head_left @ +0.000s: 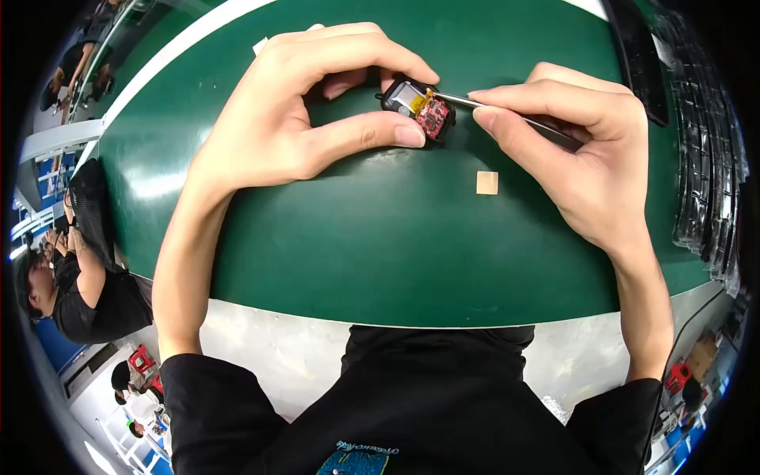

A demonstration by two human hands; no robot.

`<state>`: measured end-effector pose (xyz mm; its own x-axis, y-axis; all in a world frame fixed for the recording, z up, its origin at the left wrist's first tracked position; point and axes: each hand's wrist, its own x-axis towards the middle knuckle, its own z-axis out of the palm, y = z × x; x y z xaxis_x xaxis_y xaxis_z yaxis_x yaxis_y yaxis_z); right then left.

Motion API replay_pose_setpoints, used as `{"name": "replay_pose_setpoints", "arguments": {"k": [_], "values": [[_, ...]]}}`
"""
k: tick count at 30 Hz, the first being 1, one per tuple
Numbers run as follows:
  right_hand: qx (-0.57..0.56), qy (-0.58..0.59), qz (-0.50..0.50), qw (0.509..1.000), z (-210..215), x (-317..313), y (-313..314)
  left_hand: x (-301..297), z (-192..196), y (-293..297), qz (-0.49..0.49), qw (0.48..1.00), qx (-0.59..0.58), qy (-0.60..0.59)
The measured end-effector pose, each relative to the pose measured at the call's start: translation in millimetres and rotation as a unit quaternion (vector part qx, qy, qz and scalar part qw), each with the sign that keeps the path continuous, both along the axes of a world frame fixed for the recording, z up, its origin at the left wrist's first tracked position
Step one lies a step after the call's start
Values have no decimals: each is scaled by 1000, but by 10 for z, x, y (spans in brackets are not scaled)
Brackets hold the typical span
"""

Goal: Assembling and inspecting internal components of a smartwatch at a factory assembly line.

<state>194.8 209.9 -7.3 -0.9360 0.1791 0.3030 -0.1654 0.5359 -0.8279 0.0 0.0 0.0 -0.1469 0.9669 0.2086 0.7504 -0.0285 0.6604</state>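
Note:
Between the thumb and fingers of my left hand (293,119) is a small black electronic device (419,108) with its inside exposed. A red circuit board (434,119), a silvery flat part that looks like a battery, and a bit of yellow tape show in its casing. My right hand (582,131) pinches slim metal tweezers (455,98), their tip at the device by the yellow tape. Whether the tip grips anything is too small to tell. A small square tan piece (487,183) lies on the green table below the tweezers.
The green tabletop (396,245) spans the space before me. Stacked clear plastic trays (704,158) line the right edge, beside a black flat object (633,55). A small white piece (260,46) lies behind my left hand. Another person (87,285) sits at the left.

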Motion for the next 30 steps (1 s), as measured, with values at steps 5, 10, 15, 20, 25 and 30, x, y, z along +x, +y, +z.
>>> {"name": "replay_pose_setpoints", "arguments": {"k": [5, 10, 15, 20, 25, 30], "values": [[-8, -7, 0, 1000, 18, 40, -28, 71, 4, 4, -14, 999, 22, -19], [-2, -4, -11, 1000, 16, 36, -41, 41, -12, 10, -19, 999, 33, -1], [23, 9, -4, 1000, 26, 30, -22, 39, 14, 23, -14, 1000, 23, 8], [25, 17, -6, 1000, 19, 29, -15, 23, -23, 36, -22, 999, 44, -13], [27, 20, -8, 999, 26, 55, -14, 37, -5, 12, -10, 999, 33, -12], [45, 31, -14, 998, 2, 46, -39, 38, -20, -3, -3, 999, 35, -7]]}}
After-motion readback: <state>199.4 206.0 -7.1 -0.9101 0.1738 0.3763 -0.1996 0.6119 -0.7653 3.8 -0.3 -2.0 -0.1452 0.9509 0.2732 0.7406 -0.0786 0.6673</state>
